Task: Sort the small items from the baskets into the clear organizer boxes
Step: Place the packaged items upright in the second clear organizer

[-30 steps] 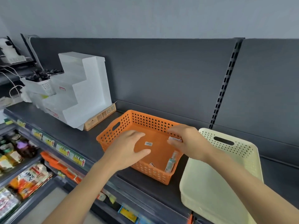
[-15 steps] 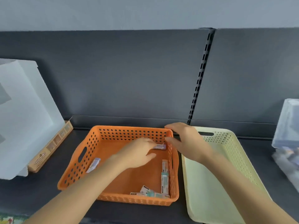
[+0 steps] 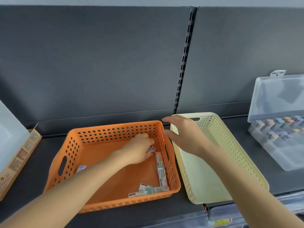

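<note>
A single head-worn camera looks forward and steeply down from close above the orange perforated plastic basket (image 3: pixel 113 163) on the dark shelf (image 3: pixel 283 181). It faces the dark back panel (image 3: pixel 98 63) behind that basket. No second view overlaps it.

Orange basket (image 3: pixel 92 139) at shelf front holds small packets (image 3: pixel 162 172) along its right wall. Cream basket (image 3: pixel 233 155) alongside. Clear organizer box (image 3: pixel 279 142) at right edge, lid up.
</note>
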### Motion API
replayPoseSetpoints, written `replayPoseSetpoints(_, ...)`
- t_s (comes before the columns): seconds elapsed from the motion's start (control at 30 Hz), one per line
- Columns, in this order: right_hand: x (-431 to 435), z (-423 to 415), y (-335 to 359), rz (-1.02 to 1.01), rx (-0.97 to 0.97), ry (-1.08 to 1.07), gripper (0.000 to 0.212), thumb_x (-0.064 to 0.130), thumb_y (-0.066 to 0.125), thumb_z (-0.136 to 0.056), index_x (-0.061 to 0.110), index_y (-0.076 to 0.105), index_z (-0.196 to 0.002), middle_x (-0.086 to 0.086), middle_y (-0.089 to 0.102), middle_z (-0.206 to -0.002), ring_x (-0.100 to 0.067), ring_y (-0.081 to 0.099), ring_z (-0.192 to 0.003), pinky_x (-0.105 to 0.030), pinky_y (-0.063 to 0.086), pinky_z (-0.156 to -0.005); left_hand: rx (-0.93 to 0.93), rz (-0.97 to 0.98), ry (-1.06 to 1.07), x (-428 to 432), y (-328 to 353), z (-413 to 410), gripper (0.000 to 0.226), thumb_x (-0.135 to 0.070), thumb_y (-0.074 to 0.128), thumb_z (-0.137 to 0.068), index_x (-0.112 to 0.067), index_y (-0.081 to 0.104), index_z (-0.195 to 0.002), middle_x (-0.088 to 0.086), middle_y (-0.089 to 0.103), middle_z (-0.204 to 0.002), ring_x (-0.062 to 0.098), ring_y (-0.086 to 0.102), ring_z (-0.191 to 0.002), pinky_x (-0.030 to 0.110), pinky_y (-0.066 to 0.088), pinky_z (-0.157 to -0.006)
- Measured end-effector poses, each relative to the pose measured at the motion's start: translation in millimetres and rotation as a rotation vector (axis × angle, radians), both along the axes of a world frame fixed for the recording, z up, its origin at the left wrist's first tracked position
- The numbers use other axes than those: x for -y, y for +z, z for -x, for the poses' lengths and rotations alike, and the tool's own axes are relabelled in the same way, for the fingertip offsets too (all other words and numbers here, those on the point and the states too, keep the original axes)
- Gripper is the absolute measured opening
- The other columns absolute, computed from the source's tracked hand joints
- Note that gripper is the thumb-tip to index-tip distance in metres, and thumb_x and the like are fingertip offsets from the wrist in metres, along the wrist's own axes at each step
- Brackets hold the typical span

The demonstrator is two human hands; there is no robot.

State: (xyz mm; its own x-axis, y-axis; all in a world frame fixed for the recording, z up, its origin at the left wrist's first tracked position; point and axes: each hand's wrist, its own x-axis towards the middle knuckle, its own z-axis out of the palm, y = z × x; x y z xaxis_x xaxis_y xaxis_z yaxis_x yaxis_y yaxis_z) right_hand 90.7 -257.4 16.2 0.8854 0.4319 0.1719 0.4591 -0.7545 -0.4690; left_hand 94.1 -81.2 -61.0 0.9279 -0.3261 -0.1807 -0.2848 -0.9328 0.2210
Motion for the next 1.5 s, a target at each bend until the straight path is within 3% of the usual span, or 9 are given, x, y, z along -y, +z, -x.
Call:
replayPoseSetpoints(0.2,0,0,-3,-0.005,-0.010,0.001,0.036,0.031,0.054,-0.095,0.018,0.055,-0.129,0.001,0.057,-0.131,-0.012,0.051,-0.118,-0.013,0.032,-0.083,-0.053,0.041,0.022,-4,2,1,0.012,-0.021,0.059,-0.090,-0.019,0.053,-0.100,-0.003,0.054,-0.098,0.015,0.051,-0.088,0.027,0.043,-0.070)
replayPoseSetpoints(0.33,2,-4,-6,-0.008,0.000,0.001,0.040,0.032,0.054,-0.095,0.019,0.053,-0.132,0.002,0.055,-0.134,-0.013,0.049,-0.121,-0.014,0.031,-0.086,-0.181,0.335,0.140,3,9,8,0.022,-0.022,0.067,-0.085,-0.018,0.052,-0.101,-0.012,0.055,-0.082,0.010,0.056,-0.071,0.020,0.042,-0.057)
replayPoseSetpoints(0.47,3,-5,-9,-0.009,0.008,0.008,0.040,0.031,0.055,-0.094,0.018,0.053,-0.132,0.001,0.055,-0.134,-0.013,0.049,-0.121,-0.015,0.030,-0.087,-0.372,0.446,0.179,17,14,20,0.041,-0.035,0.077,-0.076,-0.016,0.059,-0.107,-0.004,0.063,-0.094,0.011,0.061,-0.076,0.021,0.051,-0.063)
replayPoseSetpoints(0.6,3,-6,-9,-0.009,0.010,0.019,0.040,0.030,0.054,-0.095,0.017,0.053,-0.133,0.000,0.055,-0.134,-0.015,0.050,-0.121,-0.016,0.032,-0.088,-0.284,0.243,0.164,26,8,28,0.052,-0.043,0.083,-0.064,-0.018,0.051,-0.097,-0.014,0.047,-0.085,0.004,0.047,-0.074,0.021,0.040,-0.063)
replayPoseSetpoints(0.77,4,-5,-12,-0.019,0.015,0.023,0.039,0.030,0.054,-0.095,0.018,0.054,-0.131,0.001,0.057,-0.131,-0.013,0.052,-0.117,-0.016,0.033,-0.084,-0.380,0.325,0.232,23,7,27,0.065,-0.033,0.086,-0.063,-0.017,0.051,-0.116,-0.009,0.053,-0.106,0.011,0.055,-0.093,0.022,0.050,-0.070)
replayPoseSetpoints(0.9,4,-8,-15,-0.024,0.007,0.026,0.037,0.030,0.054,-0.095,0.018,0.055,-0.130,0.002,0.058,-0.129,-0.011,0.052,-0.112,-0.016,0.034,-0.080,-0.364,0.373,0.242,17,7,24,0.050,-0.031,0.087,-0.062,-0.020,0.054,-0.098,-0.004,0.063,-0.099,0.014,0.060,-0.089,0.033,0.054,-0.077)
replayPoseSetpoints(1.23,-5,-10,-18,0.008,0.047,0.106,0.034,0.025,0.059,-0.091,0.022,0.059,-0.126,0.005,0.060,-0.124,-0.008,0.055,-0.106,-0.017,0.041,-0.087,-0.176,0.502,0.341,-13,17,36,0.044,-0.019,0.084,-0.067,-0.024,0.062,-0.105,-0.012,0.057,-0.092,0.008,0.056,-0.082,0.016,0.041,-0.063)
replayPoseSetpoints(1.4,-32,10,-11,0.035,-0.094,0.360,0.035,0.019,0.063,-0.089,0.021,0.060,-0.124,0.008,0.061,-0.122,-0.004,0.053,-0.103,-0.009,0.040,-0.082,-0.108,0.466,0.392,-53,26,50,0.037,-0.022,0.083,-0.070,-0.026,0.065,-0.102,-0.017,0.057,-0.092,-0.003,0.053,-0.080,0.012,0.035,-0.060)
replayPoseSetpoints(1.5,-49,15,-17,0.178,-0.281,0.519,0.041,0.019,0.065,-0.087,0.020,0.057,-0.127,0.007,0.060,-0.124,-0.006,0.053,-0.105,-0.017,0.045,-0.089,-0.090,0.463,0.419,-68,27,60,0.036,-0.026,0.081,-0.072,-0.027,0.064,-0.103,-0.015,0.061,-0.097,-0.001,0.055,-0.085,0.012,0.037,-0.063)
